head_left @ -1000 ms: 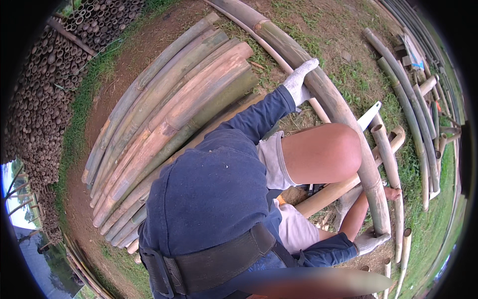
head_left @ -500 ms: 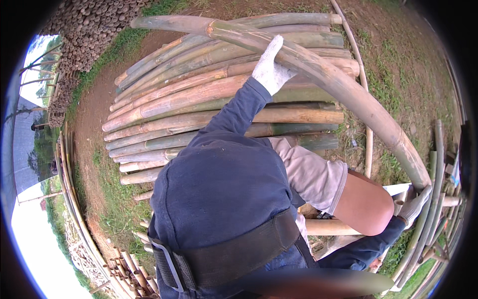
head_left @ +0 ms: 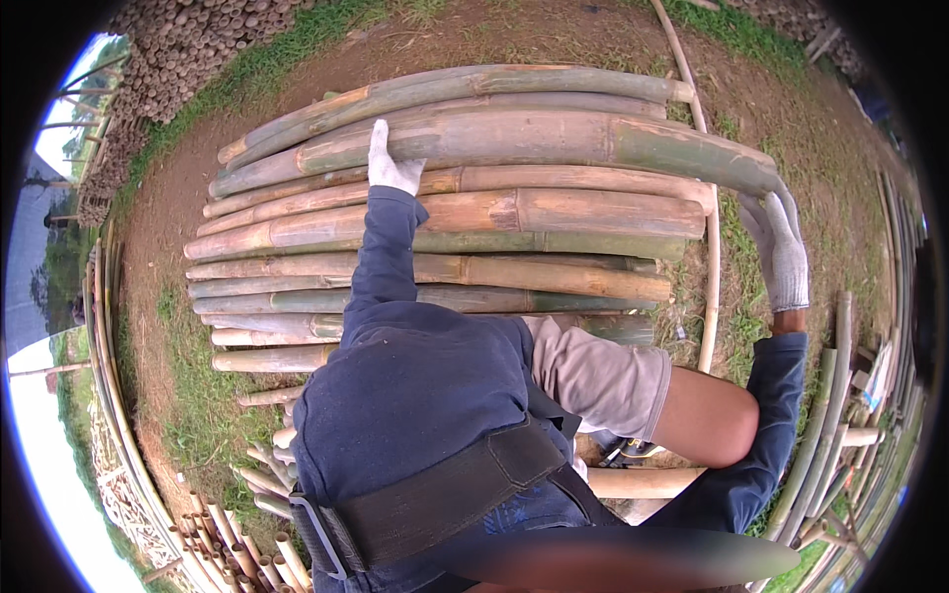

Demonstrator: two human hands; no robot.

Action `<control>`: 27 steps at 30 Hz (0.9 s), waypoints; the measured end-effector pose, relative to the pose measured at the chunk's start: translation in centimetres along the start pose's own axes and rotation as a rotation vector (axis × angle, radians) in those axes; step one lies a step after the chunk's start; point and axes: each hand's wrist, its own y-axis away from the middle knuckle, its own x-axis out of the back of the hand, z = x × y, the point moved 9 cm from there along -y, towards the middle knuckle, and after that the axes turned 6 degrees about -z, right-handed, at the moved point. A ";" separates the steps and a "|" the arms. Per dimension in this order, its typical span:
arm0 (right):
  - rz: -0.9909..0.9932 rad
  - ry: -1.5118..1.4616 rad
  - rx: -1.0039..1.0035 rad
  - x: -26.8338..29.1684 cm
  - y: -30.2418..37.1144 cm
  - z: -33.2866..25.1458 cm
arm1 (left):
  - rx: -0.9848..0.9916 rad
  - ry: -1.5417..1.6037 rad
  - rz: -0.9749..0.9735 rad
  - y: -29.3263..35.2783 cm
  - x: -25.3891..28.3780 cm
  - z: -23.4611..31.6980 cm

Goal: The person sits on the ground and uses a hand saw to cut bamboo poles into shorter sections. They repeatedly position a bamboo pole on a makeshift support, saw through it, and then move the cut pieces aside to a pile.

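A thick green-brown bamboo pole [head_left: 554,138] lies slantwise over the far part of a row of bamboo poles [head_left: 425,212]. In its white glove, my left hand [head_left: 393,170] grips the near side of the thick pole toward its left end. The thumb points up along the pole, while the other fingers are partly hidden by it. My right hand [head_left: 779,242], also in a white glove, holds the pole's right end, with its fingers bent against the end. My right arm is stretched out past my bare knee.
A thin pole [head_left: 714,277] runs crosswise under the right ends of the row. Several long poles [head_left: 825,425] lie at the right. Short cut bamboo pieces [head_left: 232,544] stand at the lower left, and a large bamboo stack [head_left: 188,59] rises at the far left.
The thick pole has swung from a steep slant to lie nearly in line with the row. My left hand moved left with it; my right hand moved up and away from me.
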 end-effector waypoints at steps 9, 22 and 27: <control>0.080 -0.204 -0.066 1.9 7.0 1.1 | -0.011 -0.235 0.303 -10.9 3.3 -1.4; 0.313 -0.055 -0.390 9.3 17.6 9.0 | -0.382 -2.363 -0.337 -18.5 -11.6 -12.6; 0.216 0.850 -0.482 9.1 21.1 6.7 | -0.672 -2.325 -0.325 -17.8 -11.3 -13.2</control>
